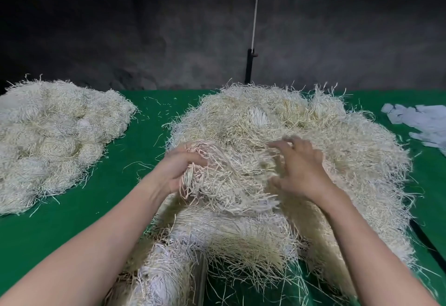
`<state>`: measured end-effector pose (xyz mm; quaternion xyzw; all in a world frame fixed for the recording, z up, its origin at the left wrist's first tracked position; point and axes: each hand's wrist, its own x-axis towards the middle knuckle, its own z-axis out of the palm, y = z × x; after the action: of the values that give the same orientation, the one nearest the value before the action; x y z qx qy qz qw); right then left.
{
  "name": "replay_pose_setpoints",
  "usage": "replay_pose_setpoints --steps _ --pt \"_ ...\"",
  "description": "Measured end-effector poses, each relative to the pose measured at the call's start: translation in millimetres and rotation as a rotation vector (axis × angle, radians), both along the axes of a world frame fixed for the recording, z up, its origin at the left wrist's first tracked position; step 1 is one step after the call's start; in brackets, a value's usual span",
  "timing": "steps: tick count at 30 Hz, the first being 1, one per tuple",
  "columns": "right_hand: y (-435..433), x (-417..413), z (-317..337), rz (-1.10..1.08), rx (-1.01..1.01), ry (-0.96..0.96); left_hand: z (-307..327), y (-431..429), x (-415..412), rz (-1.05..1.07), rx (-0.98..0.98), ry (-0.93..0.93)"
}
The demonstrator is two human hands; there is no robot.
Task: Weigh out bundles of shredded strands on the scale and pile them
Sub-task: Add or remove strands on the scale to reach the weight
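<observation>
Head view.
- Green cloth covers the table.
- Loose heap of shredded strands: centre of the frame, spreading from 12 o'clock round to 4 o'clock and down to the near edge. Strands are tangled, with no single direction.
- Left hand: at the heap's 9 o'clock edge, fingers curled round the gathered end of a bundle.
- Bundle long axis runs roughly 10 to 4 o'clock. The gripped end is at 10 and the loose ends fan towards 4, lying on the heap.
- Right hand: just right of the bundle, palm down over the heap. Fingers are spread and slightly bent, thumb apart; somewhat motion-blurred.
- Pile of finished bundles: at 9 o'clock, well apart from the heap.
- White paper slips: at 3 o'clock.
- Black post with a white cord: at 12 o'clock, behind the table.
</observation>
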<state>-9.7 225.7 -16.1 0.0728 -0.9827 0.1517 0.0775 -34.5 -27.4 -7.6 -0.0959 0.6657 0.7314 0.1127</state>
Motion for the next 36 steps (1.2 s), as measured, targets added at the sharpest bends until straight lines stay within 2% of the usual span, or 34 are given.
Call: replay_pose_setpoints --steps 2,4,6,7,8,10,14,16,20,22,24,26,27,28,31,32,33,36 --pt "-26 9 13 0.121 -0.282 0.135 1 2 0 -0.007 0.081 -0.015" --pt "-59 16 11 0.226 -0.477 0.080 2 4 2 -0.098 0.257 -0.030" --pt "-87 13 -9 0.264 -0.371 -0.086 5 10 4 -0.187 0.461 -0.071" --pt "-93 8 -23 0.245 -0.220 -0.161 6 12 5 -0.203 0.496 -0.087" --pt "-93 2 -38 0.212 -0.062 -0.217 8 12 5 -0.196 0.458 -0.089" --pt "-74 -11 -58 0.100 0.151 -0.203 12 7 3 -0.136 0.296 -0.066" --pt "-5 -14 -82 -0.151 0.308 -0.263 30 -19 -2 0.041 0.109 0.018" --pt "8 -8 -81 -0.141 0.301 -0.275 39 -30 -3 0.100 0.072 0.063" --pt "-6 2 -44 0.040 -0.056 -0.350 39 -28 0 0.083 0.091 0.026" --pt "-9 6 -16 0.123 -0.047 -0.347 37 -26 2 0.071 0.058 0.020" --pt "-17 11 13 0.109 -0.099 -0.195 36 -26 1 0.066 0.049 0.014" --pt "-39 13 28 0.134 -0.323 -0.025 37 -25 3 0.061 0.064 0.008" --pt "-56 11 30 0.191 -0.420 -0.012 38 -23 5 0.043 0.083 0.009" --pt "-73 9 28 0.255 -0.441 -0.070 40 -21 7 0.024 0.107 0.011" --pt "-114 -4 -10 0.308 -0.193 -0.307 44 -17 7 -0.037 0.191 0.058" --pt "-118 -10 -24 0.270 -0.172 -0.333 44 -17 6 -0.086 0.109 0.111" --pt "-119 -14 -34 0.235 -0.192 -0.301 43 -18 6 -0.168 -0.120 0.179" --pt "-119 -20 -41 0.202 -0.399 -0.127 17 -9 9 -0.555 -1.153 0.224"
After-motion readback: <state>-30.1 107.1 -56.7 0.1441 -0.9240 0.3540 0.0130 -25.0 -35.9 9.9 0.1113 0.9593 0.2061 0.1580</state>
